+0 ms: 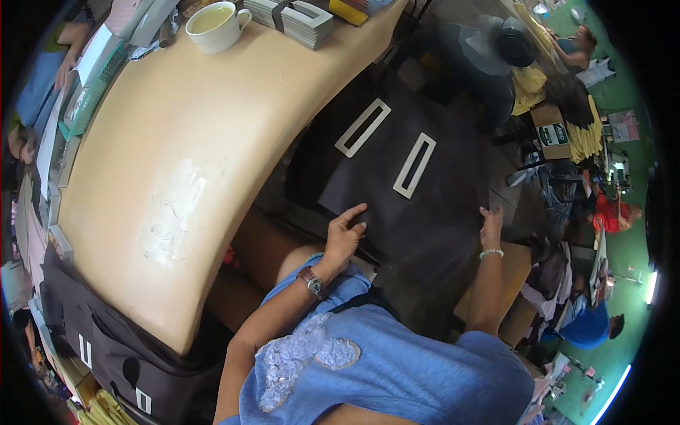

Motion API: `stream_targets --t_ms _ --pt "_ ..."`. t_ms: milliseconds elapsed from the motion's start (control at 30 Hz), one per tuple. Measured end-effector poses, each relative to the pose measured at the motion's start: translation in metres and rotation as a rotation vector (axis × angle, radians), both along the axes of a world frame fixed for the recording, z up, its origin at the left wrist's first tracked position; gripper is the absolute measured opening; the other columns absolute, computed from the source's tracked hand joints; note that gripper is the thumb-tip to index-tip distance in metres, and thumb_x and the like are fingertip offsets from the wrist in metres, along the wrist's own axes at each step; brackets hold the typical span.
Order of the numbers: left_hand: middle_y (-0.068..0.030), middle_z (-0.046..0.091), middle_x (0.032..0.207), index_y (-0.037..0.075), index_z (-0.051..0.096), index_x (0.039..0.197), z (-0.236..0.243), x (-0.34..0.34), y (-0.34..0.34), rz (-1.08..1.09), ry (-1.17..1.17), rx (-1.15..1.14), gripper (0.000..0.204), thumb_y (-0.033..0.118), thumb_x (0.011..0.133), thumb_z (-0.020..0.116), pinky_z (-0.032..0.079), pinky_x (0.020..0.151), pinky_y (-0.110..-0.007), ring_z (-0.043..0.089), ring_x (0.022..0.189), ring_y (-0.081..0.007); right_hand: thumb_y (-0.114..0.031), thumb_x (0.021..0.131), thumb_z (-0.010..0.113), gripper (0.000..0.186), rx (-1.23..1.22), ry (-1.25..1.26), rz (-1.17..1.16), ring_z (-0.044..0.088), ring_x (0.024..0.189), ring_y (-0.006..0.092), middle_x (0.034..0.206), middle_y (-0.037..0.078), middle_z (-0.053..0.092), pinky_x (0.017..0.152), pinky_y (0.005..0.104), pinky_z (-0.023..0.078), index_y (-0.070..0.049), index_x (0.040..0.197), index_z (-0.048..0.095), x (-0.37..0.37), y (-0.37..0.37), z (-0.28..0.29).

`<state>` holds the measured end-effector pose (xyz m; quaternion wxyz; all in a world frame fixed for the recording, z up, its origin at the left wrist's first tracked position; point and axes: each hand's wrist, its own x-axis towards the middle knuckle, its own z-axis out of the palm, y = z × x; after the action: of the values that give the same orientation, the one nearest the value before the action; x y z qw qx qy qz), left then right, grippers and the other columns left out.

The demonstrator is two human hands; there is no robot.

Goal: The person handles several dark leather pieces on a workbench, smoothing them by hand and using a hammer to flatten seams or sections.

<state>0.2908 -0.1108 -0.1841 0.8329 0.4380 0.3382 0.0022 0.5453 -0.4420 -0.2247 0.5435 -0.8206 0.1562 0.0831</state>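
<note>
A dark brown piece of cloth (446,205) is spread out low in front of me, beside the table. Two cream rectangular frames (363,127), each with a long slot, lie side by side on its far half. My left hand (343,239) rests at the cloth's near left edge, thumb and index finger stretched out and apart. At the right edge is my right hand (491,228), fingers raised and spread; whether its fingertips touch the cloth is unclear. The near right part of the cloth is blurred.
A cream-topped table (149,177) stands at my left, carrying a cup of yellowish liquid (211,27) and a bound stack of pale slotted frames (290,18). More dark cloth (120,340) hangs at its near end. A cardboard box (552,138) and several people are at the right.
</note>
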Motion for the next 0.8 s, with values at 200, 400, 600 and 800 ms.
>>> stream_targets --t_ms 200,400,600,800 --pt "-0.0015 0.058 0.105 0.004 0.051 0.125 -0.008 0.002 -0.009 -0.119 0.011 -0.030 0.043 -0.002 0.083 0.054 0.047 0.072 -0.022 0.055 0.082 -0.0077 -0.006 0.079 0.063 0.081 -0.312 -0.134 -0.026 0.045 0.115 0.0359 0.127 0.029 0.040 0.103 0.0382 0.029 0.004 0.141 0.012 -0.009 0.003 0.016" --pt "-0.0027 0.059 0.103 0.004 0.051 0.125 -0.019 -0.002 -0.007 -0.151 0.032 -0.020 0.042 0.001 0.083 0.056 0.047 0.071 -0.024 0.055 0.081 -0.0082 -0.015 0.080 0.063 0.079 -0.547 -0.064 -0.006 0.044 0.118 0.0363 0.122 0.029 0.046 0.100 0.0374 0.033 0.007 0.138 0.015 -0.021 0.004 -0.021" --pt "-0.0062 0.060 0.103 0.003 0.048 0.127 -0.004 -0.012 0.011 -0.324 0.100 -0.028 0.045 0.008 0.084 0.059 0.047 0.071 -0.025 0.057 0.085 -0.0119 -0.019 0.085 0.059 0.075 -0.990 -0.374 -0.025 0.036 0.125 0.0383 0.133 0.028 0.037 0.102 0.0442 0.032 0.004 0.140 0.014 -0.035 0.090 0.028" --pt "-0.0128 0.056 0.121 0.002 0.046 0.129 0.070 -0.092 0.055 -0.214 -0.280 0.387 0.046 0.020 0.088 0.058 0.048 0.085 -0.032 0.060 0.100 -0.0190 -0.018 0.087 0.057 0.068 -0.586 -1.020 0.486 0.031 0.129 0.0364 0.139 0.026 0.030 0.108 0.0425 0.024 0.007 0.138 0.019 -0.049 0.214 0.058"
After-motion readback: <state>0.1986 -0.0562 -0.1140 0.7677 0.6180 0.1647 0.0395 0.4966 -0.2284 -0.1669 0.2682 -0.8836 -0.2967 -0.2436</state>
